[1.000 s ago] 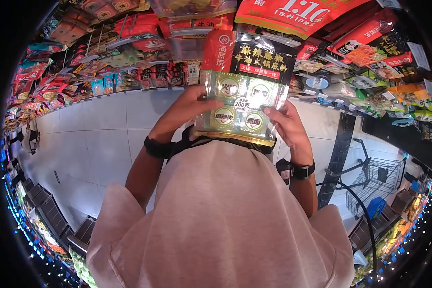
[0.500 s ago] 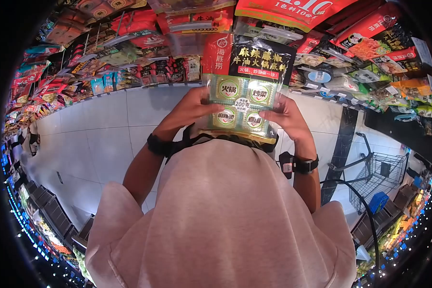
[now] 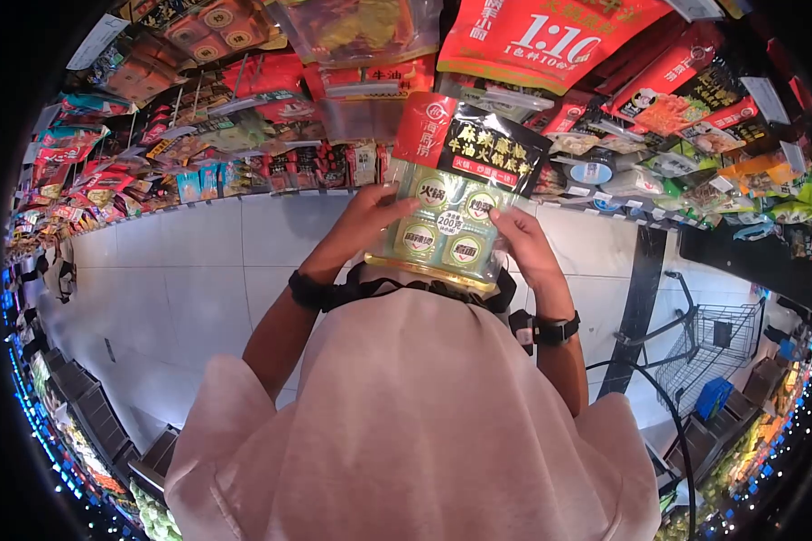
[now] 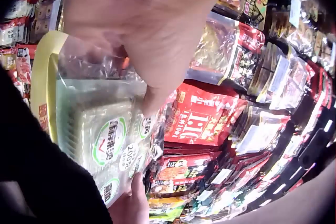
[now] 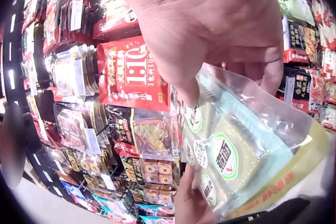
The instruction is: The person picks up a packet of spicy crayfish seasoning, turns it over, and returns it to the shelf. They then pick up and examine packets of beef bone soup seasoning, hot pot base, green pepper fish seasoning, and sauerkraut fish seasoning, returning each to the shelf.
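A packet of hot pot soup base (image 3: 424, 221) is held up in front of the person's torso between both hands. Its top is red and black with writing, and below that a clear window shows several pale green blocks with round labels. The left hand (image 3: 367, 219) grips the left edge, thumb across the front and fingers behind. On the opposite edge the right hand (image 3: 530, 245) does the same, its thumb beside the upper right label. In the left wrist view the packet (image 4: 100, 129) shows its yellow bottom edge; the right wrist view shows the packet (image 5: 231, 155) tilted.
Shelves of hanging seasoning packets fill the space ahead, among them a large red packet (image 3: 550, 45) just above the held one. Pale floor tiles (image 3: 198, 279) lie below. A wire shopping cart (image 3: 717, 338) stands behind on the right, and a black cable (image 3: 672, 406) runs near the right arm.
The held packet has come down a little toward the torso and turned slightly clockwise. The right thumb now lies higher on its front, by the upper right label. Both hands keep their hold.
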### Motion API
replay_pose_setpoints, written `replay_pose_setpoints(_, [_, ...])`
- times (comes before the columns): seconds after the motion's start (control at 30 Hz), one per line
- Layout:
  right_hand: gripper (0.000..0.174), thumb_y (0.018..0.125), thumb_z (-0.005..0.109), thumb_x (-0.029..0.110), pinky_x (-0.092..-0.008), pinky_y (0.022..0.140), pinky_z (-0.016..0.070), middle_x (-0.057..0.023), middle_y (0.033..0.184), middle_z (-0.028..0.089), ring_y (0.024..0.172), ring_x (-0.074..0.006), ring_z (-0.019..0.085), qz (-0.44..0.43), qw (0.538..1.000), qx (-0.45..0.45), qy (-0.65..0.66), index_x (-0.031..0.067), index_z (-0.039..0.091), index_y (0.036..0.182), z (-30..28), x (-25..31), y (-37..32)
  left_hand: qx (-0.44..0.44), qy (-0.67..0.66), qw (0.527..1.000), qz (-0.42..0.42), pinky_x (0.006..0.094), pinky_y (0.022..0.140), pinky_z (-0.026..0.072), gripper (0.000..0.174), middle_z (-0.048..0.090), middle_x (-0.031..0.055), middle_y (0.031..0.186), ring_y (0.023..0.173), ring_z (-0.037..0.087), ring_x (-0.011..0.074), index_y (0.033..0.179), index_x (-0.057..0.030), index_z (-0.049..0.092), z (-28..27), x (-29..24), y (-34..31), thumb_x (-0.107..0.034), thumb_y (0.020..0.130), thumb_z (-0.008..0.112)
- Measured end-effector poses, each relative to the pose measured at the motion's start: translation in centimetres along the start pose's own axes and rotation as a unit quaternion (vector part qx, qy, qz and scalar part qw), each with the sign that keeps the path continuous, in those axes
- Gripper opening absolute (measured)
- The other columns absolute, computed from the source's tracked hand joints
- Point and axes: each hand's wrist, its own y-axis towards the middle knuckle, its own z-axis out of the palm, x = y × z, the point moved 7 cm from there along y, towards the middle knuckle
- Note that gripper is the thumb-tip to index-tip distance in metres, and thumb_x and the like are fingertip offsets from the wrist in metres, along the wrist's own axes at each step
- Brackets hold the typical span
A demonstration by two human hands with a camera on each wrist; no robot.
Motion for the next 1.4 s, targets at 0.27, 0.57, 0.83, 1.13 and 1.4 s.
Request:
replay_pose_setpoints(0.27, [0.034,0.092,0.064,0.026,-0.0215,0.069,0.0413,0.0019,0.099,0.066,0.084,-0.004,0.054,-0.08,0.996,0.017,0.032,0.0041,0.061,0.118,0.1,1.2,0.8,0.003,-0.081,0.996,-0.049,0.0259,0.084,0.0492,0.034,0.065,0.0059,0.107,0.096,0.061,0.0105,0.116,0.0027,0.06,0.5,0.8,-0.2,-0.022,0.093,0.062])
replay_pose_setpoints(0.57, [0.024,0.089,0.068,0.023,-0.02,0.067,0.0412,0.0013,0.094,0.066,0.081,-0.0044,0.055,-0.034,0.996,-0.01,0.083,0.0068,0.064,0.107,0.9,1.9,1.1,-0.038,-0.009,0.999,0.018,0.027,0.083,0.0486,0.034,0.067,0.006,0.104,0.093,0.061,0.0103,0.115,0.003,0.062,-0.4,0.1,0.1,-0.021,0.091,0.063])
replay_pose_setpoints(0.83, [0.026,0.088,0.068,0.011,-0.0236,0.078,0.047,-0.0028,0.096,0.069,0.086,-0.0078,0.061,-0.082,0.996,-0.014,0.012,0.002,0.063,0.111,0.9,3.2,1.6,-0.006,-0.016,1.0,0.012,0.0263,0.082,0.0489,0.033,0.067,0.0066,0.103,0.092,0.061,0.0101,0.115,0.0033,0.062,-0.3,0.4,0.7,-0.02,0.092,0.063])
replay_pose_setpoints(1.13, [0.029,0.088,0.069,0.014,-0.0252,0.08,0.0483,-0.0052,0.099,0.068,0.089,-0.0093,0.062,-0.046,0.997,-0.012,0.053,-0.0009,0.061,0.111,1.3,2.7,1.8,-0.013,-0.07,0.997,0.008,0.0264,0.081,0.0495,0.031,0.066,0.0069,0.105,0.093,0.061,0.0104,0.116,0.0022,0.061,0.2,-0.1,0.7,-0.019,0.093,0.062])
replay_pose_setpoints(1.4, [0.055,0.085,0.066,-0.003,-0.0315,0.091,0.0488,-0.0102,0.12,0.058,0.105,-0.0163,0.058,-0.171,0.985,0.004,-0.011,-0.002,0.036,0.131,1.3,3.2,2.9,-0.056,-0.01,0.998,-0.008,0.026,0.078,0.0456,0.054,0.063,0.003,0.103,0.092,0.057,0.0092,0.139,-0.0088,0.037,-0.8,1.0,1.1,-0.02,0.093,0.062])
